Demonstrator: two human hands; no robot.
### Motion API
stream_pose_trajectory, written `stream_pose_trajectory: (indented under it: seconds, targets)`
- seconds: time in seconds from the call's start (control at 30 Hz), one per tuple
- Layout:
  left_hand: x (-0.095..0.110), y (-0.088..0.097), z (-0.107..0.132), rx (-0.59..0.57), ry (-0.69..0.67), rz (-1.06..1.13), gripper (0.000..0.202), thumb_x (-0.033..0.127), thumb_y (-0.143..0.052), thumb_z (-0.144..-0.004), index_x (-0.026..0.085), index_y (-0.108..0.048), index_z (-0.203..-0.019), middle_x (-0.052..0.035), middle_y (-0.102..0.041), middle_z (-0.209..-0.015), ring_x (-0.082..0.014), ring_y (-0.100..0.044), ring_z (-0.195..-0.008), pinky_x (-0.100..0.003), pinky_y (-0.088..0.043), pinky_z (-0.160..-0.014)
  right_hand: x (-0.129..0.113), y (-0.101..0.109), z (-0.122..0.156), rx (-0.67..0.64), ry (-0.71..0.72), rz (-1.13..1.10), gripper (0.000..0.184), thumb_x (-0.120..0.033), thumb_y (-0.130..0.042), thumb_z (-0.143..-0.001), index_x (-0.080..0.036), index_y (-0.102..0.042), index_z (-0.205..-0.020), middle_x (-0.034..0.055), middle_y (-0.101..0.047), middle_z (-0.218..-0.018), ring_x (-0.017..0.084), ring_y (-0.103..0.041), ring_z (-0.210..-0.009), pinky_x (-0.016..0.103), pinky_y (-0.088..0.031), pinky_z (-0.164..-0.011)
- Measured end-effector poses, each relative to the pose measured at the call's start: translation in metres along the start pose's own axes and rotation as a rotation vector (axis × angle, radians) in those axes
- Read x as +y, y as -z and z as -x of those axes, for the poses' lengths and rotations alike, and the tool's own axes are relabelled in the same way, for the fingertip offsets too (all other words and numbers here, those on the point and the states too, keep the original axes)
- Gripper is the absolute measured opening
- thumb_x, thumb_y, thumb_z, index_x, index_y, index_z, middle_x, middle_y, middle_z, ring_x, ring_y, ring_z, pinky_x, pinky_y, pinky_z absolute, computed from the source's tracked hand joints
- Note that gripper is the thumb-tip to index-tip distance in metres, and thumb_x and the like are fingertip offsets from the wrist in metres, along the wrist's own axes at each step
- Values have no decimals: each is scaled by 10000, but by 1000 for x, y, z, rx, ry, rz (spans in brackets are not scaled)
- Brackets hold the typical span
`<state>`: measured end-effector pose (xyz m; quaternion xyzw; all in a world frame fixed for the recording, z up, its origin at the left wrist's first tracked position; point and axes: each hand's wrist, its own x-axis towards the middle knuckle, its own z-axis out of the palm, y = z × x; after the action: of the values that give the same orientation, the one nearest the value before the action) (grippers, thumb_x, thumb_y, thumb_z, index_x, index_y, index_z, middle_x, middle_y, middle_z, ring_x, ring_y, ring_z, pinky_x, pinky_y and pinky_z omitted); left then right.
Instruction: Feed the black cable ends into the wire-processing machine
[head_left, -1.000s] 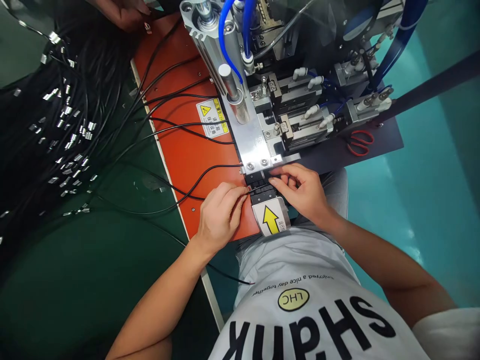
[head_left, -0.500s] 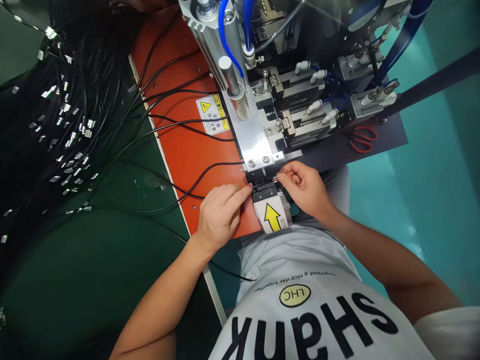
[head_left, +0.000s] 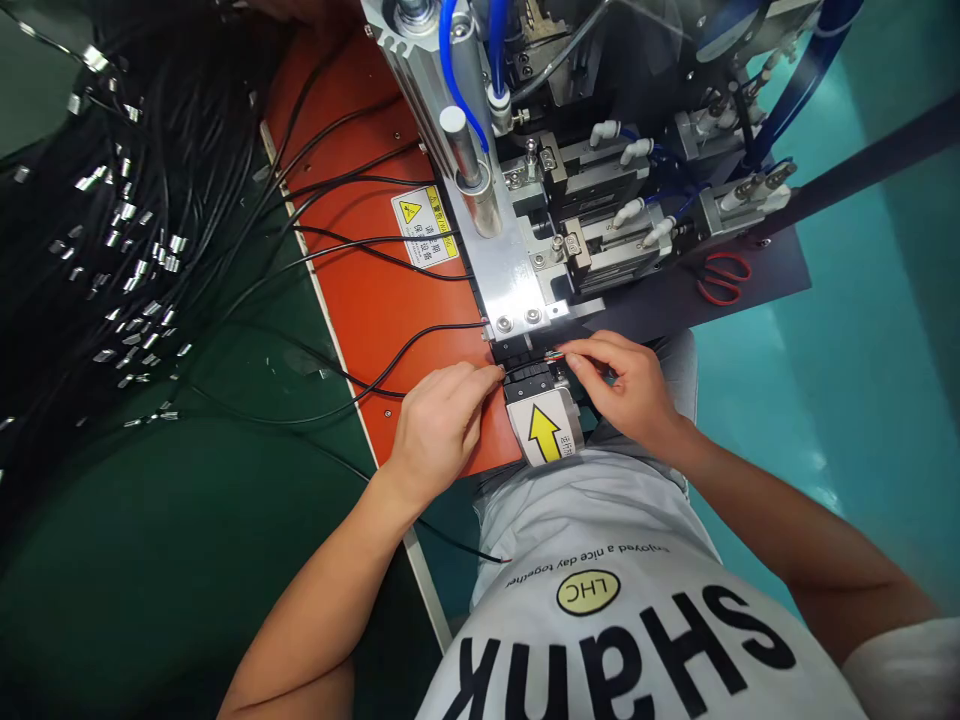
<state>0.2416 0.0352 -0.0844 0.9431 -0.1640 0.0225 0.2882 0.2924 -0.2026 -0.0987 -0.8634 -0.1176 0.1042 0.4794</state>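
Note:
Pinched between my left hand's [head_left: 442, 420] thumb and index finger is a black cable [head_left: 517, 371], lying across the small black fixture [head_left: 529, 384] at the machine's front. Thin coloured wires [head_left: 554, 355], with some red and green showing, come out of the cable's right end. My right hand [head_left: 628, 380] has its thumb and index fingertips closed around the tips of these wires. Below the fixture is a white block with a yellow arrow [head_left: 545, 432], close to my shirt.
The metal press [head_left: 501, 270] with blue air hoses [head_left: 496, 50] rises behind the fixture. Several black cables cross the orange base plate [head_left: 360, 300]. A bundle of cables with shiny metal ends [head_left: 161, 260] lies at left. Red-handled scissors [head_left: 724, 278] rest at right.
My right hand has shifted slightly right and its fingers have straightened, so more of the coloured wires shows. My left hand stays at the same spot on the cable.

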Motion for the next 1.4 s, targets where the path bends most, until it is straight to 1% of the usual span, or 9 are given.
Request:
stream_pose_trajectory:
  seconds: [0.17,0.37,0.53,0.7,0.9,1.0,1.17,1.27,1.4]
  targets:
    - [0,0,0,-3,-19,-32,233,163,-451,-962,177,-625,-1117,-85,-684,-935,-177,-614,-818,-310,-492,-732,7,-6,-15,-102,-278,-354,271,-452,-623,-889,-189,-684,-911,17,-668,-764,108,-533,-528,253,-435,-502]
    - [0,-3,1,-5,-41,-82,201,164,-477,-954,161,-615,-1100,-75,-668,-884,-176,-593,-788,-299,-474,-725,3,-9,-21,-147,-345,-439,258,-430,-693,-836,-182,-628,-802,-1,-644,-717,87,-518,-502,241,-422,-495]
    - [-2,-2,-1,-15,-46,-68,166,182,-487,-958,166,-617,-1060,-72,-656,-884,-164,-568,-767,-294,-455,-720,-3,-5,-26,-271,-459,-587,259,-364,-683,-848,-161,-585,-719,-20,-595,-628,72,-512,-478,238,-431,-527]
    - [-2,-2,-3,1,-49,-80,169,192,-487,-962,182,-622,-1063,-69,-650,-876,-168,-563,-779,-312,-423,-710,-1,-4,-29,-258,-422,-552,200,-316,-673,-858,-158,-603,-756,-35,-571,-532,92,-547,-509,238,-432,-569]
    - [10,-13,9,177,16,-330,251,170,-489,-949,209,-658,-1132,-111,-627,-940,-219,-545,-858,-358,-409,-718,4,-5,-30,-308,-498,-653,227,-345,-723,-817,-156,-615,-753,-24,-599,-633,73,-545,-512,221,-397,-525]
    - [16,-16,20,133,28,-272,388,132,-425,-959,194,-575,-1311,-140,-624,-1038,-225,-563,-925,-358,-462,-768,3,-4,-29,-307,-457,-654,222,-340,-705,-832,-151,-613,-763,-32,-591,-626,70,-542,-510,224,-416,-545]
    - [22,-16,38,64,70,-220,546,118,-428,-945,195,-395,-1484,-195,-540,-1350,-304,-521,-1220,-475,-461,-990,2,-3,-28,-300,-413,-612,238,-363,-694,-839,-150,-607,-777,-35,-589,-600,82,-547,-515,233,-414,-551]
    - [21,-17,46,41,87,-245,625,113,-451,-934,167,-291,-1535,-191,-492,-1444,-320,-460,-1331,-487,-427,-1083,2,-3,-28,-295,-399,-601,247,-370,-698,-837,-151,-605,-768,-34,-590,-615,80,-549,-516,236,-418,-559]
    - [17,-16,48,10,90,-272,633,125,-451,-938,188,-277,-1543,-164,-443,-1505,-319,-433,-1379,-487,-433,-1105,1,-2,-28,-306,-393,-578,274,-405,-706,-838,-153,-615,-783,-28,-595,-625,87,-562,-535,238,-440,-578]
